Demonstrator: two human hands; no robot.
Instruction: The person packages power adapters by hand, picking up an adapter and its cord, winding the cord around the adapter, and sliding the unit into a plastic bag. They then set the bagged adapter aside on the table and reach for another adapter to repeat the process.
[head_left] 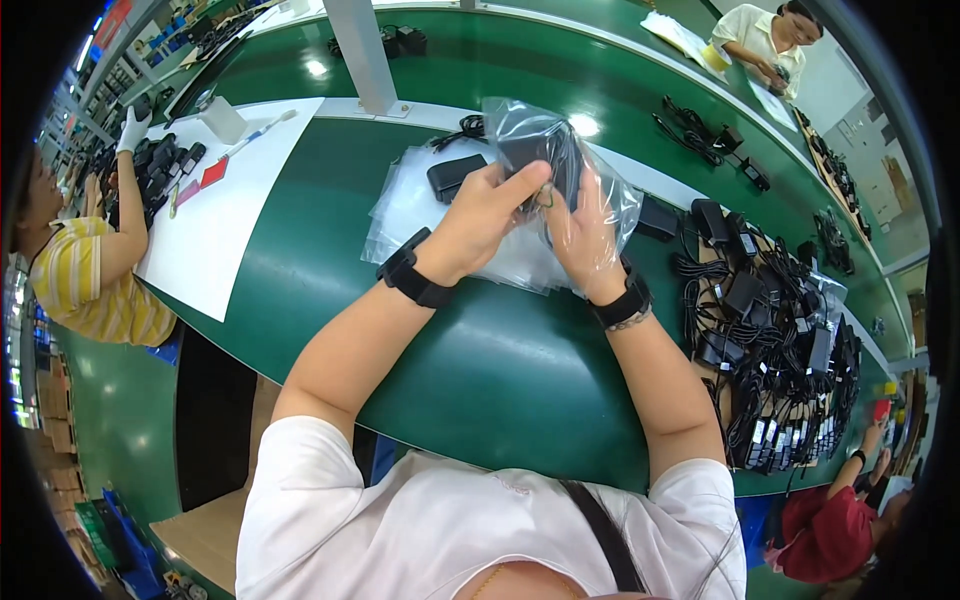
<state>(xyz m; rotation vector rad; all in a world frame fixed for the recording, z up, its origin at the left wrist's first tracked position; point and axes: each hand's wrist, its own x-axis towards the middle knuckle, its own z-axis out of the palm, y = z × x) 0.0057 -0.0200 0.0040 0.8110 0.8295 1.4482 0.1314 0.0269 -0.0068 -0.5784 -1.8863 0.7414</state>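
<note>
Currently, a clear bag (510, 112) containing a black power adapter (522, 150) was held above the stack of flat clear bags (395, 215). The left hand (480, 215) was closed on the bag, with its thumb pressed across the contents. The right hand (583, 235) was closed on the opposite side of the same bag, next to the bundled black cable (568, 165); whether its fingers lay inside or outside the film could not be determined. A second black adapter (455, 178) rested on the stack, and a coiled cable (470, 130) lay at the stack's far edge. To the right of the stack, a dense pile of adapters and cables (745, 295) occupied the green table (480, 365). Well to the left of the stack lay a white sheet (265, 190).
</note>
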